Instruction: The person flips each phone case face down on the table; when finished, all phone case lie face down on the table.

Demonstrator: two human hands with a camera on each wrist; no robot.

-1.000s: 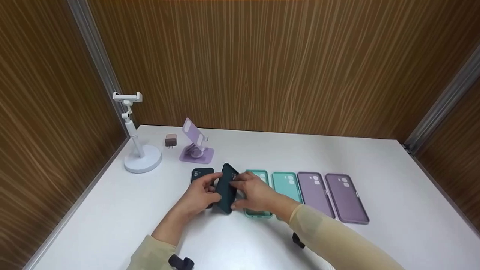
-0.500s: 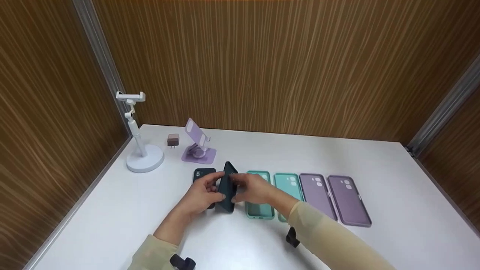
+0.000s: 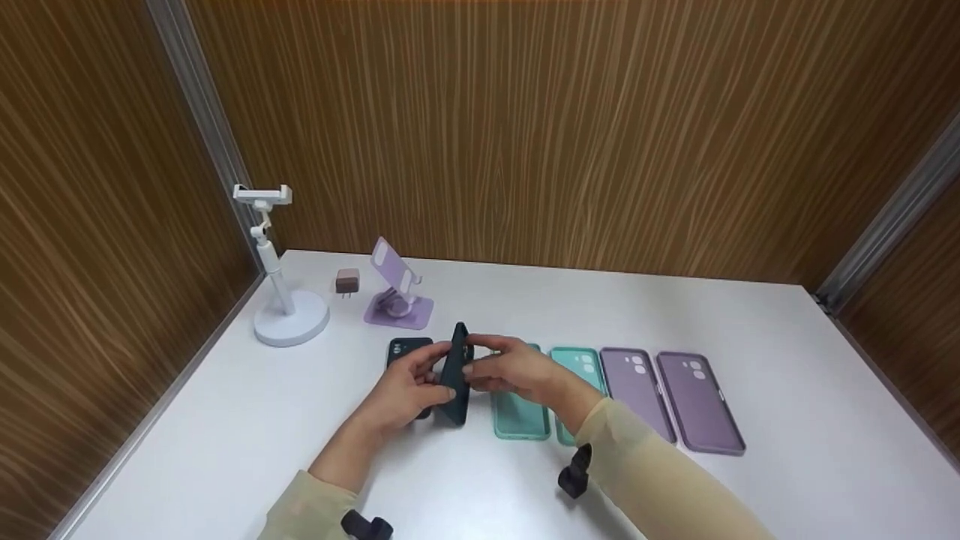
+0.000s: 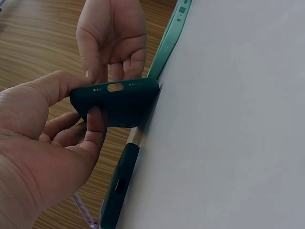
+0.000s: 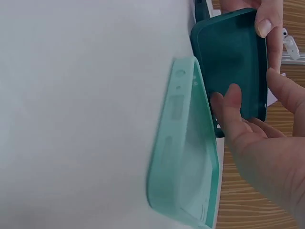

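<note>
A dark green phone case [image 3: 455, 379] stands on its long edge on the table, its hollow inside facing right. My left hand [image 3: 405, 388] grips it from the left, fingers on its upper edge and back. In the left wrist view, the charging-port end of this case shows. My right hand [image 3: 521, 369] pinches the other side; in the right wrist view its fingertips [image 5: 232, 95] overlap the case's inside and one finger meets the rim. A second dark case with camera holes [image 3: 409, 346] lies flat, partly hidden by my left hand. A light green case [image 3: 523, 416] lies under my right hand.
Another light green case [image 3: 574, 360] and two purple cases [image 3: 637, 394] continue the row to the right. Behind stand a purple phone stand [image 3: 397, 289], a small pinkish charger plug [image 3: 347, 281] and a white round-based holder [image 3: 291, 319]. Wood-patterned panels [image 3: 525, 135] enclose the white table.
The dark green case has turned more upright, edge-on to the head view. My right hand's fingers have shifted up toward its top end. The left hand keeps its hold.
</note>
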